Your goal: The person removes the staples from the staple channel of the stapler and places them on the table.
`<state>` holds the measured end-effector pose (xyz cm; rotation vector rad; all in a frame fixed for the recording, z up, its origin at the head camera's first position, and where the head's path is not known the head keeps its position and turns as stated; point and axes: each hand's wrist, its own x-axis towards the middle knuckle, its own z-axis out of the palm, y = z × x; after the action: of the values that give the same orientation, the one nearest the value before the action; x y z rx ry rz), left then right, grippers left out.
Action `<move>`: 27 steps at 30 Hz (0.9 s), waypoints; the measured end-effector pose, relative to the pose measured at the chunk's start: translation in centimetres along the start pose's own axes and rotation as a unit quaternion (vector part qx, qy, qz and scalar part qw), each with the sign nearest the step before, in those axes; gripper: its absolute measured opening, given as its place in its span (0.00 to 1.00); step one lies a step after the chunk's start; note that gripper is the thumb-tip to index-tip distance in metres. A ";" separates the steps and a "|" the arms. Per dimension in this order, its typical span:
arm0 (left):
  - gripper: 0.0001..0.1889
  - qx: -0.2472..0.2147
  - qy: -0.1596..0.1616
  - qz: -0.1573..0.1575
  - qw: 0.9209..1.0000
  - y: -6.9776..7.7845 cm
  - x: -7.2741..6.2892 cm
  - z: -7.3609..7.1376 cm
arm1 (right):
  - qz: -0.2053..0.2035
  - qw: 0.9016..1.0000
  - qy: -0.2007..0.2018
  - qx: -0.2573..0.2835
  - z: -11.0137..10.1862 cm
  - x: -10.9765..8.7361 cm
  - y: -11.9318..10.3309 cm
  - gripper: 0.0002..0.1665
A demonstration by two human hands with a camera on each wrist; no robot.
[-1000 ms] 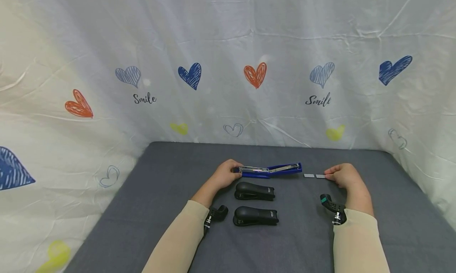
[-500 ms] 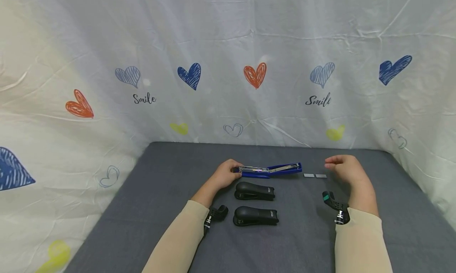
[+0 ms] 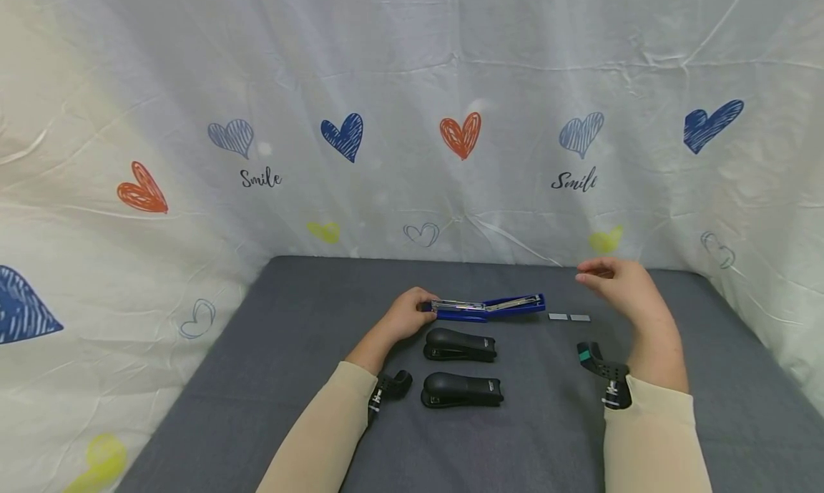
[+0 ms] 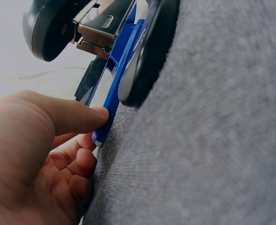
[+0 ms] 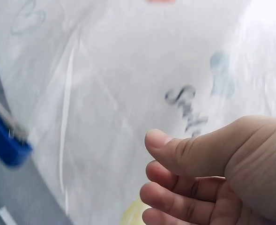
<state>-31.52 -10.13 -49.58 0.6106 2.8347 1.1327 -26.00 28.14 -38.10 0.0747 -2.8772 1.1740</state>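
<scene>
A blue stapler [image 3: 463, 314] lies spread apart at the far middle of the table, its metal magazine showing. My left hand [image 3: 408, 314] pinches its left end between thumb and fingers; in the left wrist view the thumb presses on the blue base [image 4: 113, 96]. To the stapler's right lie two short silver strips that look like staples, a left strip [image 3: 558, 317] and a right strip [image 3: 580, 318]. Above and right of them hovers my right hand [image 3: 624, 289], fingers loosely bent and nothing visible in them; the right wrist view shows the stapler's raised end [image 5: 11, 147] away from this hand.
Two black staplers lie nearer on the grey cloth, one [image 3: 460, 345] just below the blue stapler and another [image 3: 462, 391] closer to the front. Behind the table [image 3: 322, 293] hangs a white curtain [image 3: 399, 192] printed with hearts.
My right hand has let go of the right silver strip and risen up and away from it. The left hand and the blue stapler have stayed in place.
</scene>
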 end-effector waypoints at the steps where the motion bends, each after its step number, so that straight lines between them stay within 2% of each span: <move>1: 0.14 0.000 0.000 0.000 1.000 0.0 0.0 0.0 | -0.008 1.000 0.000 -0.003 0.0 -0.1 -0.6 0.28; 7: 0.14 -0.001 0.002 0.002 1.000 0.0 -0.1 0.0 | -0.042 0.999 -0.008 -0.013 0.6 -0.8 -3.6 0.25; 19: 0.15 -0.005 -0.001 -0.006 1.000 0.0 0.0 -0.1 | -0.092 0.995 -0.035 -0.001 1.5 -2.3 -7.5 0.23; 27: 0.15 -0.004 -0.001 -0.010 1.000 -0.1 0.0 0.0 | -0.154 0.987 -0.051 -0.014 3.3 -3.0 -9.8 0.19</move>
<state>-31.56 -10.16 -49.65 0.5818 2.8266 1.1403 -22.46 18.92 -33.74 0.5725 -2.8255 1.0985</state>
